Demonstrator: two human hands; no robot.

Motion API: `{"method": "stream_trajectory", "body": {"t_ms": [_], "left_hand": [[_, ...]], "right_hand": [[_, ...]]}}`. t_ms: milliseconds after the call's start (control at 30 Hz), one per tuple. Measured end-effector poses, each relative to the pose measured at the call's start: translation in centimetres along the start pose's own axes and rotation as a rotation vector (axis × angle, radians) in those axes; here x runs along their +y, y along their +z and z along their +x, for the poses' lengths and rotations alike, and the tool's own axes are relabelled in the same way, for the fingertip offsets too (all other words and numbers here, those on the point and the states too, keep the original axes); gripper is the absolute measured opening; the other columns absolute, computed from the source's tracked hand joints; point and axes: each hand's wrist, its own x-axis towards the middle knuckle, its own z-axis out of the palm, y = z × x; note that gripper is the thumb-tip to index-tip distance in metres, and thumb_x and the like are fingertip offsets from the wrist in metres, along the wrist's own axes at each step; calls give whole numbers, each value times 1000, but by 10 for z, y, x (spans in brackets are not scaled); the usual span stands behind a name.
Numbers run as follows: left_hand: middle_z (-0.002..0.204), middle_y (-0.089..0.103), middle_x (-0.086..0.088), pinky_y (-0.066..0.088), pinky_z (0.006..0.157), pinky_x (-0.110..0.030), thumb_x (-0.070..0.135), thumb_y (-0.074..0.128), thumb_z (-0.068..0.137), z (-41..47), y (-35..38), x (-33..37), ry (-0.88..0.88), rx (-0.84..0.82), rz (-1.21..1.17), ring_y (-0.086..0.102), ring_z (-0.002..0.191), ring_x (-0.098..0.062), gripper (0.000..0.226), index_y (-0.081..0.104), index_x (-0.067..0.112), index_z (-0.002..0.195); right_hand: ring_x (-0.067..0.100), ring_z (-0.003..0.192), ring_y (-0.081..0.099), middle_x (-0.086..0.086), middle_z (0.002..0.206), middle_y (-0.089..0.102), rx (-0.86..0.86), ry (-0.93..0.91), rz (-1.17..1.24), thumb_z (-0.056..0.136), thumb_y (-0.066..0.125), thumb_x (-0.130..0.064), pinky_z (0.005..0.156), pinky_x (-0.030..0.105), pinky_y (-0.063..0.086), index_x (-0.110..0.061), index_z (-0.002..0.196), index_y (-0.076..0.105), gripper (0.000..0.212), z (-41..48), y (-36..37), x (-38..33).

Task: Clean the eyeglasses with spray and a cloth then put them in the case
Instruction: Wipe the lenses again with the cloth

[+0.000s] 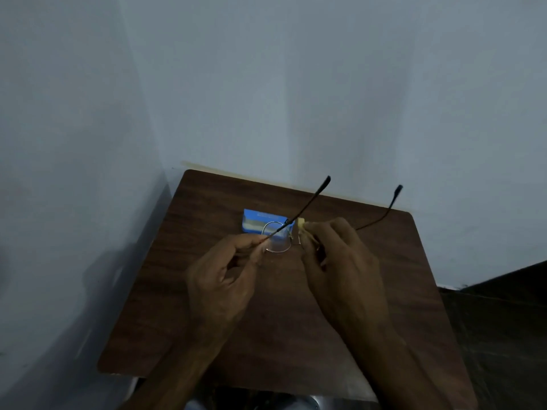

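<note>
Pale walls corner a dark wood counter (pixel 207 306). Above its middle, the left hand (pixel 225 279) pinches one temple of the glasses (pixel 276 241); the right hand (pixel 334 255) presses a yellowish cloth (pixel 303 226) on the other lens. Temples point toward the far edge. A blue case (pixel 260 221) lies just beyond, nearer the left hand.

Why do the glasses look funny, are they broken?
They don't look broken. The eyeglasses are held above the table with both arms unfolded, sticking up. The right hand rubs one lens with a yellowish cloth; the left hand steadies them.
</note>
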Motion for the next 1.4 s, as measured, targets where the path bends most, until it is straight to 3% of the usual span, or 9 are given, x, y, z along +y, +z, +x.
{"method": "stream_trajectory", "body": {"t_ms": [133, 333, 533, 700, 900, 1067, 1167, 1233, 1400], "left_hand": [[97, 79, 2, 62, 77, -30, 14, 81, 92, -4, -1, -5, 0, -24, -27, 76, 90, -7, 14, 80, 4, 102], [99, 77, 8, 59, 80, -18, 23, 72, 96, 4, -2, 1, -74, -45, -138, 75, 92, -4, 15, 74, 13, 107], [95, 81, 2, 66, 71, -44, 9, 77, 94, 0, 7, 6, -238, 16, -259, 80, 85, -13, 12, 76, 4, 105], [91, 82, 0, 67, 71, -41, 4, 78, 90, 0, 11, 8, -340, 63, -337, 81, 81, -17, 14, 76, 5, 104], [90, 82, 0, 66, 70, -32, 1, 78, 89, -3, 17, 12, -397, 61, -396, 81, 79, -17, 15, 76, 3, 104], [92, 82, 1, 67, 71, -39, 3, 79, 89, -3, 17, 8, -391, 100, -351, 81, 82, -18, 17, 76, 8, 106], [91, 83, 1, 66, 71, -34, -1, 77, 90, -3, 15, 10, -384, 107, -385, 82, 81, -18, 17, 76, 7, 105], [91, 82, 3, 66, 71, -29, -3, 77, 90, -3, 14, 12, -372, 93, -378, 81, 81, -15, 18, 76, 7, 104], [93, 82, 2, 67, 73, -40, 4, 81, 87, -3, 12, 7, -372, 107, -319, 81, 85, -16, 19, 77, 6, 106]], "right_hand": [[13, 65, 56, -3, 91, 61, 79, 43, -89, 92, 79, -18, 51, 28, 43, -19, 105, 75, 13, 8, -4, 8], [12, 61, 57, -4, 99, 62, 44, -7, -129, 96, 73, -23, 46, 27, 44, -19, 114, 72, 18, 5, -4, -5], [14, 62, 57, 0, 94, 63, 84, 12, -156, 91, 79, -18, 49, 23, 36, -16, 110, 74, 19, 12, -2, -1], [18, 63, 57, -1, 97, 60, -11, -57, -120, 93, 74, -18, 47, 31, 46, -17, 110, 72, 17, 1, -2, -7], [13, 60, 53, -2, 94, 60, -6, 52, -190, 89, 82, -19, 48, 14, 18, -17, 107, 73, 20, 16, 0, 4], [14, 56, 54, 0, 95, 63, -81, -39, -149, 87, 79, -17, 46, 16, 19, -16, 104, 72, 19, 2, 1, -8], [10, 55, 44, 0, 89, 60, -63, -1, -203, 79, 85, -13, 46, 13, 13, -15, 100, 71, 25, 7, 1, 1], [13, 56, 47, 2, 94, 60, -48, 25, -208, 81, 83, -9, 44, 18, 21, -14, 109, 70, 31, 12, 4, 3], [21, 57, 56, 2, 103, 62, -90, -66, -149, 88, 76, -12, 46, 27, 34, -17, 119, 67, 33, 5, 9, -6]]}}
